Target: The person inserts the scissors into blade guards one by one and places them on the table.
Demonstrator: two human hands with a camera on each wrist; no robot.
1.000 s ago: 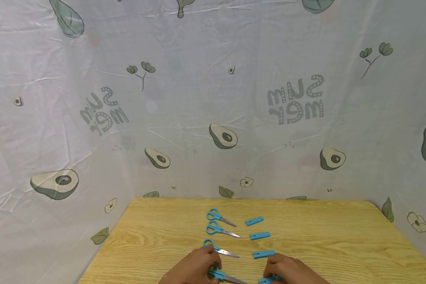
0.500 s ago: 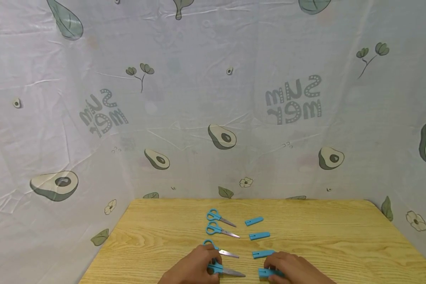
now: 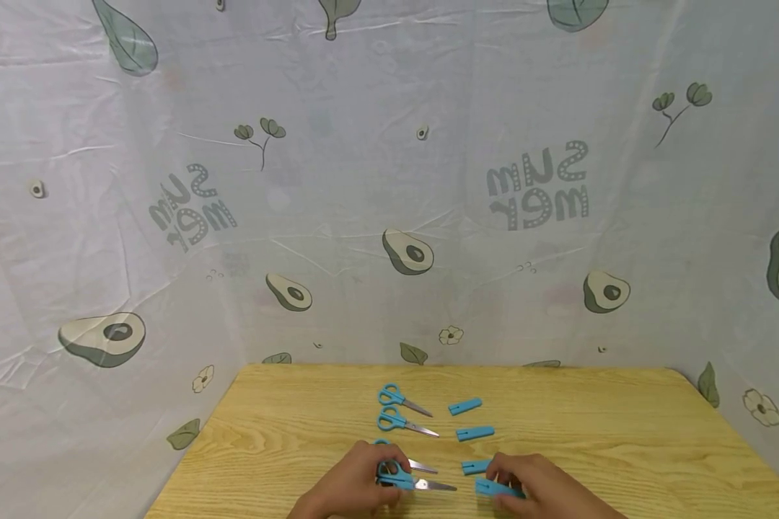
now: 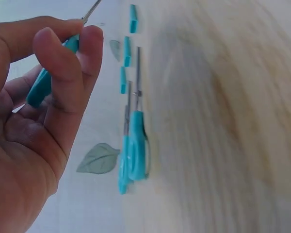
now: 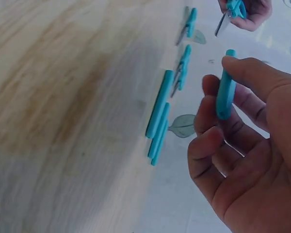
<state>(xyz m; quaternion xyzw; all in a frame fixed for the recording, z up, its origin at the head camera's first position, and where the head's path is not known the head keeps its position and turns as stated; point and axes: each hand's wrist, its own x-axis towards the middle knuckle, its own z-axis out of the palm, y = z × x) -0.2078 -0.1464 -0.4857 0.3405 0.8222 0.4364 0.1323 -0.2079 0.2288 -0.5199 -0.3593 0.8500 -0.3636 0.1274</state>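
My left hand grips a pair of scissors by its blue handles, blades pointing right. In the left wrist view, thumb and fingers close round the scissors' handle, lifted off the table. Opposite, my right hand pinches a blue scissors cap whose slotted end faces the blades. The right wrist view shows this cap between thumb and fingers, also raised. A gap separates blade tip and cap. Behind my left hand lies another pair of scissors, its handles partly hidden.
Two more pairs of scissors, a nearer and a farther, lie on the wooden table. To their right are three blue caps: far, middle and near. A printed sheet hangs behind.
Both hands have risen and moved slightly away from me, lifting the scissors and the cap from the table. The near cap and scissors are now more covered by the hands.
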